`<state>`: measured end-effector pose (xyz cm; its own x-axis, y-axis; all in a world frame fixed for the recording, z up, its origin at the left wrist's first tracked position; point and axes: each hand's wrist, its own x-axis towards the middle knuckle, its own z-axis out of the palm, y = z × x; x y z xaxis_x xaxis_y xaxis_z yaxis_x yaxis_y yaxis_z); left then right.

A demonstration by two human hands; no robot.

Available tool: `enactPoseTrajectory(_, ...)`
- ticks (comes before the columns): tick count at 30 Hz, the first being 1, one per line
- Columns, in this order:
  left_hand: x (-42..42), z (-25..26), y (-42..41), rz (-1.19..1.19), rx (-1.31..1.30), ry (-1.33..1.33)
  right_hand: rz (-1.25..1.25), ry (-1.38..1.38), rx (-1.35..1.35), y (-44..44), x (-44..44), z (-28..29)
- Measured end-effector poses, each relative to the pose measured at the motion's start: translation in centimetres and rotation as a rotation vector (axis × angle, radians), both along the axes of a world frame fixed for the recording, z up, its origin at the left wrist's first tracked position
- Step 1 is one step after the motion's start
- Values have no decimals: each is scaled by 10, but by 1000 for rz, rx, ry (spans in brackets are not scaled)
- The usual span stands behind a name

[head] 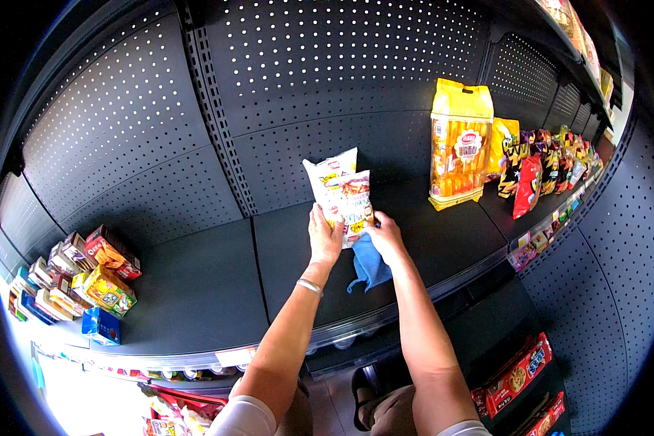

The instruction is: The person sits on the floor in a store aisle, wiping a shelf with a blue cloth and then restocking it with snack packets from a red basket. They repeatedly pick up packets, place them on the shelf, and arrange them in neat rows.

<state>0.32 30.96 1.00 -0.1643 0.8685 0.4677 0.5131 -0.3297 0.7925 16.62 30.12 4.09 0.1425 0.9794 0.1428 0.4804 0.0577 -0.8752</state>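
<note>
Between my two hands, above the dark metal shelf (196, 294), are two white snack bags (354, 199) with coloured print, one partly behind the other. My left hand (326, 237) grips their left side, its thumb across the front bag. At the lower right edge my right hand (386, 234) holds the front bag. A blue cloth (369, 264) hangs below the right hand, bunched beneath its fingers; how it is held is hidden. On the shelf to the right stands a tall yellow pack of bread (460, 150).
Boxed snacks (106, 289) stand in rows at the left end. More snack bags (528, 182) line the shelf beyond the bread. A perforated back panel (327, 82) rises behind. Red cookie packs (518, 376) lie on a lower shelf, and a red basket (188, 395) with bags is below left.
</note>
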Motion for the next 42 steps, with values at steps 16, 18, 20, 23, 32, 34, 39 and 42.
enactPoseTrajectory(16, 16, 17, -13, 79, -112, 175, -74, -21, 51, 3, 15, 0)
enactPoseTrajectory(18, 17, 17, -15, 82, -130, 179, -53, -9, 37, 3, 15, 0)
enactPoseTrajectory(20, 15, 17, -15, 70, -139, 178, -48, -14, 20, 0, 14, 2)
enactPoseTrajectory(23, 17, 22, -18, 32, -138, 170, -55, -35, 6, 2, 19, -3)
enactPoseTrajectory(32, 1, 49, -29, 97, -128, 84, -155, -135, 31, -13, 22, 39)
enactPoseTrajectory(34, -12, 70, -34, 117, 20, 51, -160, -115, 101, -19, 30, 65)
enactPoseTrajectory(39, -58, 167, -83, 58, 300, -193, -86, 418, 756, -73, 5, 203)
enactPoseTrajectory(42, -98, 234, -156, 3, 411, -290, 39, 388, 905, -173, -42, 276)
